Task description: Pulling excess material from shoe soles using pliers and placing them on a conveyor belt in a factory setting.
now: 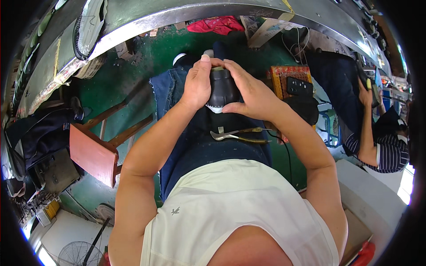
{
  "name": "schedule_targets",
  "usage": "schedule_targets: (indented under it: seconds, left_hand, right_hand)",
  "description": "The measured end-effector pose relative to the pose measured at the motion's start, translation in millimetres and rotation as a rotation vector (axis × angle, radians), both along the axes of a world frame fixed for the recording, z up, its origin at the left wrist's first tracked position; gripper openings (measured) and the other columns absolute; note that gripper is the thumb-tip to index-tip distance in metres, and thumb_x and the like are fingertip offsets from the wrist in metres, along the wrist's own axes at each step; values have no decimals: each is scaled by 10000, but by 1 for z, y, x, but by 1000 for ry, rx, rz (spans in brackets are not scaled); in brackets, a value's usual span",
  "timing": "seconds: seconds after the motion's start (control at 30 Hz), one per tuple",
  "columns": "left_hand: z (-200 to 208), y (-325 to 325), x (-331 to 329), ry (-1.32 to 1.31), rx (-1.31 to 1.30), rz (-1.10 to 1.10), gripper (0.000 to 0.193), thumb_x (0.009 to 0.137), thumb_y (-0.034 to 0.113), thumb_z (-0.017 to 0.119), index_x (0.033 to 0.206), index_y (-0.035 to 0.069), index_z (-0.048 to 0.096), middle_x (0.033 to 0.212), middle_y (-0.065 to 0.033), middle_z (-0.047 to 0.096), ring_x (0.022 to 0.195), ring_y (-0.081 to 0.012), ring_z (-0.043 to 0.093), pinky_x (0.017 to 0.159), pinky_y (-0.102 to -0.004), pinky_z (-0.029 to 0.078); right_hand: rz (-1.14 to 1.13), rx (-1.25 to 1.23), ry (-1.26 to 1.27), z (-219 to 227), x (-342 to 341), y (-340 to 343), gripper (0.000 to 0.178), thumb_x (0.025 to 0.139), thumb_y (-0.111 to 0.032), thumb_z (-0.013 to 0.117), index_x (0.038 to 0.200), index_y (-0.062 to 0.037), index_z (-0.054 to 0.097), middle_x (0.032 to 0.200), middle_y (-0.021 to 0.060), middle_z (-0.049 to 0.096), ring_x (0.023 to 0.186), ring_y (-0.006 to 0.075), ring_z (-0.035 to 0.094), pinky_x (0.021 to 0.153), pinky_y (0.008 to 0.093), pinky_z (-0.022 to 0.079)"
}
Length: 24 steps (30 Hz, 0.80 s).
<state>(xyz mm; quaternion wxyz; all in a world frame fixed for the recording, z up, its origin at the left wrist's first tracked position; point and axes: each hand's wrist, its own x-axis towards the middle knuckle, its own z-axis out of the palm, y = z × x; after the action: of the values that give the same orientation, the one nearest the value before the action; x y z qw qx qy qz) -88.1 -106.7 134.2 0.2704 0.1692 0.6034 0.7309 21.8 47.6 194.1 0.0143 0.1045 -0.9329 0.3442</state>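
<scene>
Between my two hands, over my lap, is a black shoe upper (224, 88) that looks stretched over a last, with a white jagged-edged piece at its near end. My left hand (199, 84) wraps its left side, thumb pointing away from me. On the other side my right hand (250, 91) curves round it, fingers at the far end and thumb by the white edge. Pincers (233, 134) with worn handles lie across the dark blue apron (195, 153) on my thighs, below the shoe upper. What sits under the shoe upper is hidden.
A metal-edged bench (177, 14) curves across the far side, with a shoe piece (91, 26) on it. A reddish stool (94, 153) stands left. At right, a black device (299, 86) rests on an orange box (290, 73), beside a seated co-worker (375, 146).
</scene>
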Motion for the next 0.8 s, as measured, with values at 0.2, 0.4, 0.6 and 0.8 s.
schedule_targets:
  seconds: [0.2,0.4,0.6,0.8]
  left_hand:
    - [-2,-9,-3,573,-81,157,436,1085,325,374,1201,-7,632,1207,-163,624,1151,-295,559,1037,-398,405]
    - [13,-50,30,863,-101,-47,821,888,294,721,1522,-42,321,1565,-278,301,1438,-468,326,1188,-520,236]
    - [-1,-66,44,1076,-114,74,744,808,344,829,1400,10,527,1401,-251,458,1268,-423,485,1068,-499,433]
    - [-6,-66,40,1130,-105,114,742,801,366,825,1385,11,538,1387,-245,480,1237,-419,513,1067,-535,440]
  right_hand:
    - [-11,120,148,-9,0,-10,1015,788,-337,800,1474,131,216,1462,338,409,1258,461,545,1012,451,506]
    - [37,50,140,-11,3,-7,892,808,-230,769,1465,121,277,1424,329,466,1266,446,548,1051,454,480]
    - [33,-42,350,-20,11,-12,661,818,-260,764,1325,73,505,1342,269,576,1192,423,618,983,443,542]
    - [17,-48,469,-26,8,-14,535,800,-229,783,1209,60,594,1274,249,630,1121,408,662,929,431,578]
